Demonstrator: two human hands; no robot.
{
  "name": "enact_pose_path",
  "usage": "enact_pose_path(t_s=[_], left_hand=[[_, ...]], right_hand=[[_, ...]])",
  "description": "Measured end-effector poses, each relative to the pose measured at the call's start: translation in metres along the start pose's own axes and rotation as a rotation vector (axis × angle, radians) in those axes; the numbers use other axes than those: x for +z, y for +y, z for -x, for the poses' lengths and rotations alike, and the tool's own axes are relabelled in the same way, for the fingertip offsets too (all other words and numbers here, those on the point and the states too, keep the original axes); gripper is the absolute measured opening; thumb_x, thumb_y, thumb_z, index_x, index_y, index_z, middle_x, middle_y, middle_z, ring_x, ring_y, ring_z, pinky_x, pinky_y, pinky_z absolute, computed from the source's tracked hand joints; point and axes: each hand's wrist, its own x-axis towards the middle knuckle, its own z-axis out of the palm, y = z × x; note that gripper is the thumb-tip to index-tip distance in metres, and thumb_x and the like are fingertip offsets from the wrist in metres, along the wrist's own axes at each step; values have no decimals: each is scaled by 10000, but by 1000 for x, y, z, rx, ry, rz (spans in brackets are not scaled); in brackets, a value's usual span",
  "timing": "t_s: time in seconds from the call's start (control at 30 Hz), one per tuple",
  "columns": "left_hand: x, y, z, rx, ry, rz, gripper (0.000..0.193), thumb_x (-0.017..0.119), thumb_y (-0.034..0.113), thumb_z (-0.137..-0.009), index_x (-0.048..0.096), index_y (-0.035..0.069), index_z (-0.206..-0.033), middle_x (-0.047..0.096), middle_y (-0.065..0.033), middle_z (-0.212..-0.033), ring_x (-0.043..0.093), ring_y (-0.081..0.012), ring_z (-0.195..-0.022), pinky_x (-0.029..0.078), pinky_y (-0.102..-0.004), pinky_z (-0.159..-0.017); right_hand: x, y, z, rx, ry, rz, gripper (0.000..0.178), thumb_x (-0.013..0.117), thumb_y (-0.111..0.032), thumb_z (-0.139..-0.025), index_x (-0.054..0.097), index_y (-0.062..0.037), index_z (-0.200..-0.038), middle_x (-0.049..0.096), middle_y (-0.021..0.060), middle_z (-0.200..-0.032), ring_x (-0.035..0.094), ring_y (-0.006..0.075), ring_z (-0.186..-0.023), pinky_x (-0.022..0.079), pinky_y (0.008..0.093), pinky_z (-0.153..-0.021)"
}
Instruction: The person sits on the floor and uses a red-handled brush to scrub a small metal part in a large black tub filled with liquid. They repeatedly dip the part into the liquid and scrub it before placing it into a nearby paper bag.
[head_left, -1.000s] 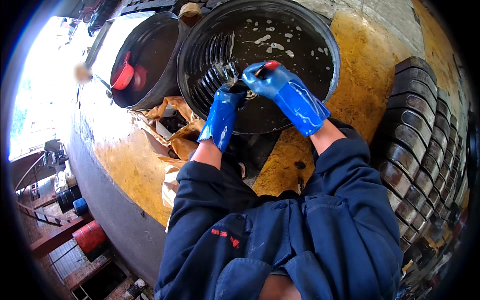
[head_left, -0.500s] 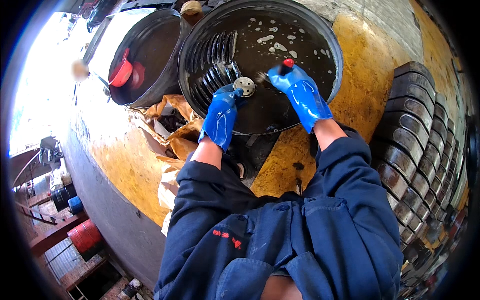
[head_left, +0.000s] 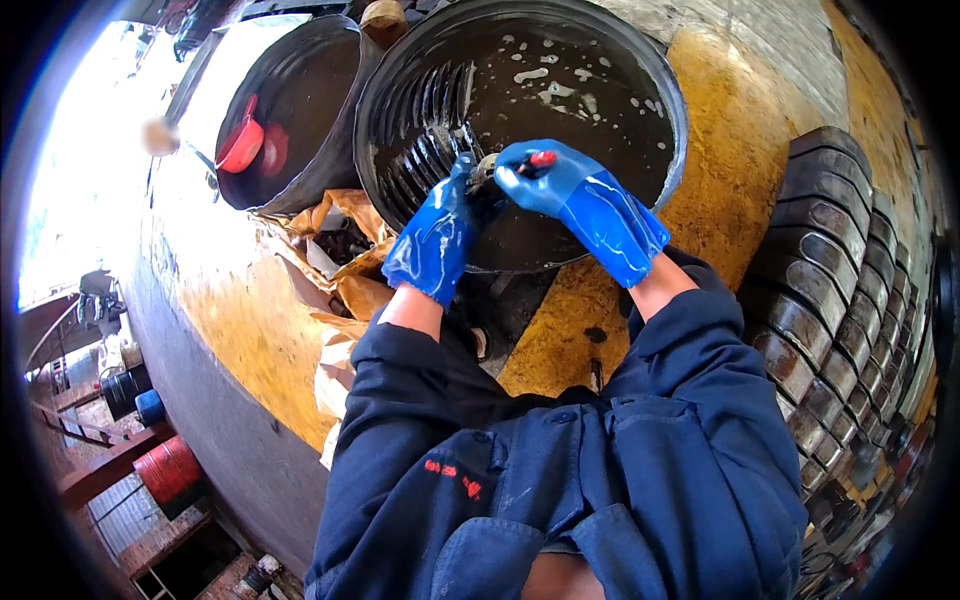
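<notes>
Both my hands wear blue rubber gloves and meet over a wide black tub of dark, murky liquid. My left hand is closed on a round metal disc, now tilted and mostly covered by the gloves. My right hand grips a red-handled brush against the disc; its bristles are hidden. Beside my left hand, a row of dark curved metal pieces lies partly in the liquid along the tub's left side.
A second tub with a red scoop stands at the left. Brown paper sacking with dark parts inside lies below it. Dark metal blocks are stacked at the right. White foam floats in the wide tub.
My right hand has moved left with the brush onto the disc. My left hand has turned, so the disc's holed face no longer shows.
</notes>
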Motion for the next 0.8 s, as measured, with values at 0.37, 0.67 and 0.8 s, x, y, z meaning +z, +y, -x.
enact_pose_path(t_s=[0.37, 0.67, 0.8], left_hand=[[-62, 1, -47, 366, 256, -552, 223, 738, 174, -909, 750, 27, -1077, 753, -102, -974, 693, -204, -870, 563, -340, -802], [-50, -5, -54, 180, 236, -122, 253, 761, 136, -878, 708, 20, -1096, 743, -135, -977, 726, -278, -804, 636, -439, -669], [-54, -7, -54, 169, 211, -118, 262, 764, 142, -878, 705, 18, -1101, 743, -136, -980, 726, -278, -809, 636, -442, -681]], right_hand=[[5, 15, 19, -143, 2, 505, 216, 708, -381, -840, 740, -185, -927, 727, 110, -889, 716, 344, -835, 579, 455, -755], [-14, 21, 1, 386, -34, 148, 257, 636, -339, -946, 735, -111, -1012, 741, 106, -915, 722, 223, -861, 564, 344, -812], [1, 8, 10, 3, -35, -221, 270, 728, -244, -912, 731, -63, -1112, 747, 88, -1048, 712, 180, -944, 568, 327, -863]])
